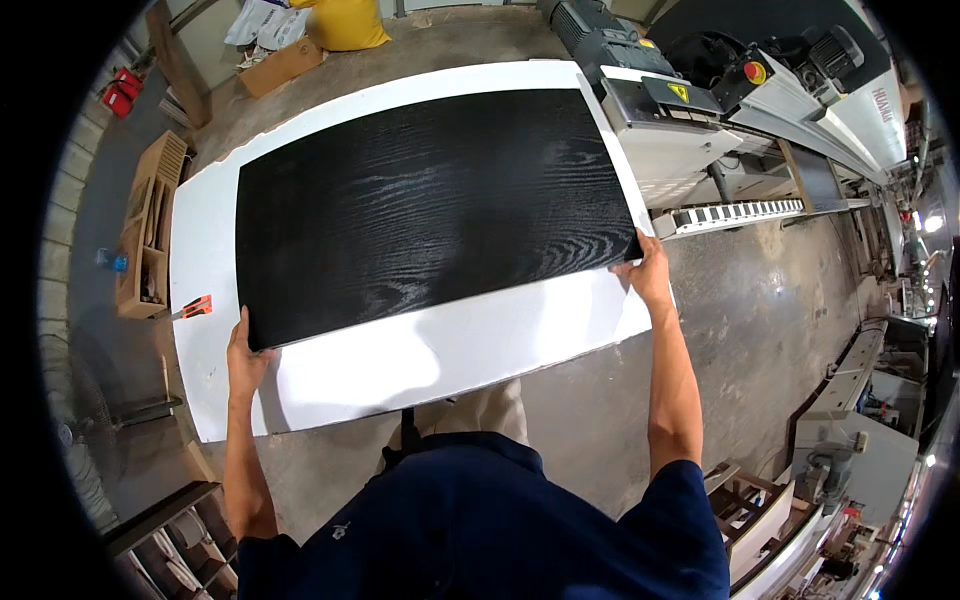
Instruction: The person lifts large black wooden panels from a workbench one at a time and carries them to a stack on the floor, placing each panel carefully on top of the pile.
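A black wood-grain panel (430,200) lies over a large white board (360,385), its near edge toward me. At the panel's near left corner, my left hand (245,358) grips the edge, thumb along the side and fingers partly tucked beneath. The near right corner is held by my right hand (648,272), its fingers also partly hidden by the panel. An orange-handled utility knife (195,308) rests on the white board's left margin, not far from my left hand.
Right of the board stands a large machine (680,100) with a red emergency button (755,72) and a toothed white rail (735,213). A wooden rack (155,225) is at the left. Beyond the board lie a yellow sack (348,25) and a cardboard box (280,67).
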`<state>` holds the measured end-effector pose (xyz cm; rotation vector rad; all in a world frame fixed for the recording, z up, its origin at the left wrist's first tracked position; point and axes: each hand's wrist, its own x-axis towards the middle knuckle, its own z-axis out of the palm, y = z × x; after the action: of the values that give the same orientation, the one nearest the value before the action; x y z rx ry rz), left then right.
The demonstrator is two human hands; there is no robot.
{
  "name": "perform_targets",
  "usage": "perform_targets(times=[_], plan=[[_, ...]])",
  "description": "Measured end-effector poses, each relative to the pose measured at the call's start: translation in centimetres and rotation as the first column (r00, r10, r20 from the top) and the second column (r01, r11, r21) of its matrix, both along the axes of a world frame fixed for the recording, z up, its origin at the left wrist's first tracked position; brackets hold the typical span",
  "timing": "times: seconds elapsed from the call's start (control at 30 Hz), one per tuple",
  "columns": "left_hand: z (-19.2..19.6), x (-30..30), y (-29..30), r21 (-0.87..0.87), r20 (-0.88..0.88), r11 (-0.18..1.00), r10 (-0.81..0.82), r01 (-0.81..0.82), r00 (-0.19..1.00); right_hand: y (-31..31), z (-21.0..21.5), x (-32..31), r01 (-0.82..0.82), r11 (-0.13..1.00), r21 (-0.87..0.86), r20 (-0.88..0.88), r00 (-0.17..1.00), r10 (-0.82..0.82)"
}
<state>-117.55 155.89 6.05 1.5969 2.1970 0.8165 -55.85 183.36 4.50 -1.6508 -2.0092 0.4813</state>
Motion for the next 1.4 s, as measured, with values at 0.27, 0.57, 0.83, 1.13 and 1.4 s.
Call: perform_targets(times=[0.27,0.57,0.83,1.13,1.4], plan=[[-0.8,-0.2,-0.2,-0.059,-0.105,0.995,0.069,-0.075,0.992,2.0,-0.9,-0.3,0.085,0.995,-0.051,-0.070,0.994,-0.089],[-0.2,0.5,0.2,-0.048,-0.143,0.991,0.116,-0.123,0.983,1.4,-1.5,-0.2,0.067,0.998,-0.002,-0.038,0.997,-0.067],[-0.9,0.7,0.4,-0.025,-0.171,0.990,0.131,-0.137,0.977,2.3,-0.4,1.0,-0.055,0.945,-0.322,-0.386,0.919,-0.078],[0.2,-0.5,0.6,-0.053,-0.060,0.998,0.012,-0.016,0.998,4.3,-0.5,1.3,0.069,0.896,-0.439,-0.364,0.898,-0.247],[-0.5,-2.6,4.6,-0.183,0.670,0.932,0.352,-0.314,0.653,6.7,-0.2,-0.5,0.118,0.921,-0.370,-0.290,0.928,-0.236]])
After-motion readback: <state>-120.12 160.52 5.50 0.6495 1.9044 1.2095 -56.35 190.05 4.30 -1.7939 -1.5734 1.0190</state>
